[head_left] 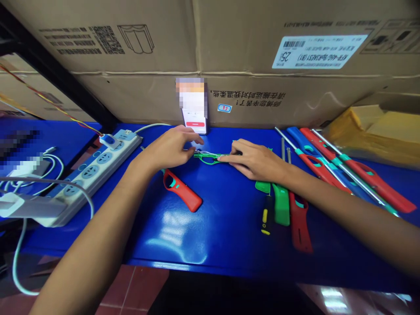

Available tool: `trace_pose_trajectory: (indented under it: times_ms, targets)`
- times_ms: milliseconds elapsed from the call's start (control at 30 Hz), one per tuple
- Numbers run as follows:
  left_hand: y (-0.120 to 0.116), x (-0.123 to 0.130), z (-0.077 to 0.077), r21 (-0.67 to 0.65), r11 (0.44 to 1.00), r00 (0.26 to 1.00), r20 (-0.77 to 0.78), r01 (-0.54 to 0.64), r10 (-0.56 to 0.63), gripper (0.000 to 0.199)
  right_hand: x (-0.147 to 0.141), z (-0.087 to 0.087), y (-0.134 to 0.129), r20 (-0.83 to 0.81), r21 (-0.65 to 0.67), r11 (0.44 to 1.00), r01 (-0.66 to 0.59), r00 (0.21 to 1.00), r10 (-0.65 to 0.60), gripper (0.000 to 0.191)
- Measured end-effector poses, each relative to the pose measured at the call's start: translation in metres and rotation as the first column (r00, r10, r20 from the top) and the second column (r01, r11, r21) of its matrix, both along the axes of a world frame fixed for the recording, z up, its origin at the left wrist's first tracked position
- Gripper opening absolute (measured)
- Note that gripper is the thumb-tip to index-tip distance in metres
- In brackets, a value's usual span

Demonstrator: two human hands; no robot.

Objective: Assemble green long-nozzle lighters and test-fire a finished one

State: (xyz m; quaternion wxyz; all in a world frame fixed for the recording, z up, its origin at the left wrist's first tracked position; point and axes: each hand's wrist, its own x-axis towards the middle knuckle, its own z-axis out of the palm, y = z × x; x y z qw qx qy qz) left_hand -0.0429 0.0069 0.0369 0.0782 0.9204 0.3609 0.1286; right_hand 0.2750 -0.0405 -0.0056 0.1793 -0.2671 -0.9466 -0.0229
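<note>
In the head view an opened green lighter shell (207,160) lies on the blue table with thin white wires and small parts along it. My right hand (254,159) grips its right part from above, index finger pressed onto the inside and the other fingers curled round. My left hand (173,146) hovers at the shell's left end, thumb and fingers apart, with nothing visible between them. Below that hand rests a red lighter (183,192). Near my right wrist lie a green lighter handle (281,205), a red lighter handle (300,225) and a black-and-yellow screwdriver (266,214).
A phone (194,113) leans upright against a big cardboard box (147,94). On the left runs a power strip (95,170) with plugs and cables. Several long lighters, one of them red (377,179), lie at the right beside a yellow package (374,135).
</note>
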Motion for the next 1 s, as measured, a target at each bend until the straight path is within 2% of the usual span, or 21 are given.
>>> trace_pose_trajectory:
  times_ms: [100, 267, 433, 633, 767, 867, 1000]
  targets:
    - [-0.006, 0.006, 0.002, 0.01, 0.999, 0.996, 0.075, 0.038, -0.039, 0.036, 0.0, 0.0, 0.001, -0.05, -0.058, 0.998, 0.003, 0.999, -0.006, 0.04]
    - [-0.027, 0.032, 0.006, -0.006, 0.978, 0.964, 0.173, 0.207, -0.203, 0.031, 0.003, 0.0, 0.006, -0.101, -0.175, 0.984, 0.022, 0.994, -0.04, 0.033]
    - [-0.024, 0.032, -0.002, 0.046, 0.99, 0.978, 0.157, 0.131, -0.136, 0.029, 0.008, 0.008, 0.012, -0.266, -0.261, 0.965, 0.009, 0.961, -0.081, 0.033]
    - [-0.012, 0.026, -0.011, 0.037, 0.991, 0.984, 0.122, 0.125, -0.129, 0.029, 0.02, 0.028, 0.021, -0.366, -0.257, 0.955, 0.148, 0.899, -0.238, 0.022]
    - [-0.01, 0.026, -0.013, 0.088, 0.992, 0.986, 0.135, 0.087, -0.099, 0.031, 0.036, 0.025, 0.033, -0.243, -0.187, 0.949, 0.253, 0.924, -0.294, 0.023]
    - [-0.008, 0.024, -0.014, 0.117, 0.993, 0.983, 0.177, 0.025, -0.046, 0.03, 0.042, 0.012, 0.039, -0.121, -0.145, 0.946, 0.29, 0.944, -0.308, 0.026]
    - [-0.007, 0.023, -0.014, 0.142, 0.989, 0.98, 0.198, -0.031, 0.002, 0.03, 0.038, -0.003, 0.039, -0.06, -0.126, 0.94, 0.317, 0.943, -0.326, 0.026]
